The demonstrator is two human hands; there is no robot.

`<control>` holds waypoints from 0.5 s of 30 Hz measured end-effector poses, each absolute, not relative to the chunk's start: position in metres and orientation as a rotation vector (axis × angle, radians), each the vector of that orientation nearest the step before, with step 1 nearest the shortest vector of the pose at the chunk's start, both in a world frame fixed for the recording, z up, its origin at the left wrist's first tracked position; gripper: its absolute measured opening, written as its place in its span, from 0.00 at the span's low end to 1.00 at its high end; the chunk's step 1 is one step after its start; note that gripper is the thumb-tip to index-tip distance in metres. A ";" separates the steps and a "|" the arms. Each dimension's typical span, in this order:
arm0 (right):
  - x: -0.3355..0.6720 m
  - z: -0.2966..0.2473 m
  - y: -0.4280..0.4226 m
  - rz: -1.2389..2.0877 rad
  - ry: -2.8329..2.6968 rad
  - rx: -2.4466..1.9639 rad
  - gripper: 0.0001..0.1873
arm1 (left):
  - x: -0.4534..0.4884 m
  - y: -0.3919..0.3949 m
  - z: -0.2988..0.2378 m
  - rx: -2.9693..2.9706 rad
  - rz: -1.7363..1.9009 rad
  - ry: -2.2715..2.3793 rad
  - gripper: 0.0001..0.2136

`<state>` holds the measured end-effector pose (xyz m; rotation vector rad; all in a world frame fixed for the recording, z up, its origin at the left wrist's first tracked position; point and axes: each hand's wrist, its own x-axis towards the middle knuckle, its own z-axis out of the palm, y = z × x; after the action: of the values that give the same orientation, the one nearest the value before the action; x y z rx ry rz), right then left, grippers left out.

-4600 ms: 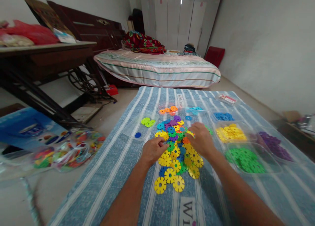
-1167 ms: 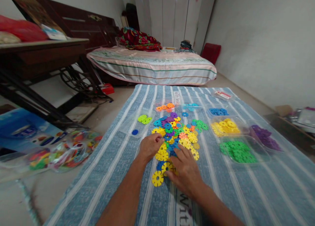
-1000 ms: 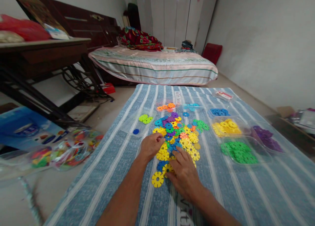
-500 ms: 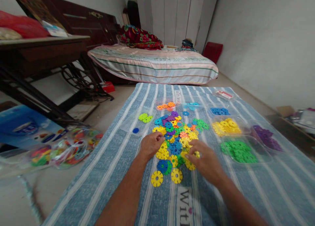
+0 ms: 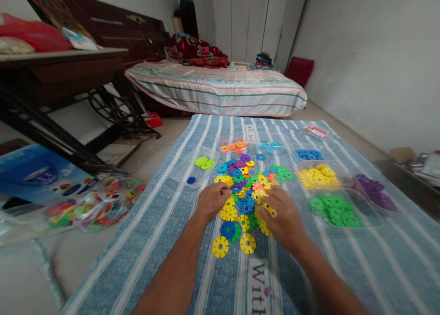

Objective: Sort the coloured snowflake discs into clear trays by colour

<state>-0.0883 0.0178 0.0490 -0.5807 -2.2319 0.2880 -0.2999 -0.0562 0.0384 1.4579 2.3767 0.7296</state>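
Observation:
A loose pile of notched plastic discs [image 5: 245, 205] in yellow, blue, green, purple and orange lies on the striped cloth between my hands. My left hand [image 5: 212, 201] rests at the pile's left edge with its fingers curled in; whatever they may hold is hidden. Over the right side of the pile, my right hand [image 5: 282, 216] is slightly blurred, its thumb and fingers closed on a yellow notched disc [image 5: 270, 209]. Toward me lie two separate yellow discs [image 5: 220, 247], with a blue disc [image 5: 228, 230] overlapping a green one just beyond.
Clear boxes hold green discs [image 5: 338, 210], yellow discs [image 5: 318, 175], purple discs [image 5: 374, 191] and blue discs [image 5: 308, 154] at right. Farther trays hold orange discs [image 5: 233, 146], light blue discs [image 5: 270, 146] and lime discs [image 5: 205, 162]. A bed [image 5: 220, 88] stands beyond.
My right hand has drawn its fingers together around a yellow disc at the pile's right side. My left hand stays curled in the same place.

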 end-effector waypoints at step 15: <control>-0.130 0.028 -0.049 0.562 -2.606 -0.618 0.16 | -0.299 -0.056 0.040 1.475 0.705 2.393 0.11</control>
<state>-0.1301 -0.0489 0.0283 -0.6175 -2.6064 0.5619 -0.2990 -0.0559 0.0398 1.4747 2.3932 0.7053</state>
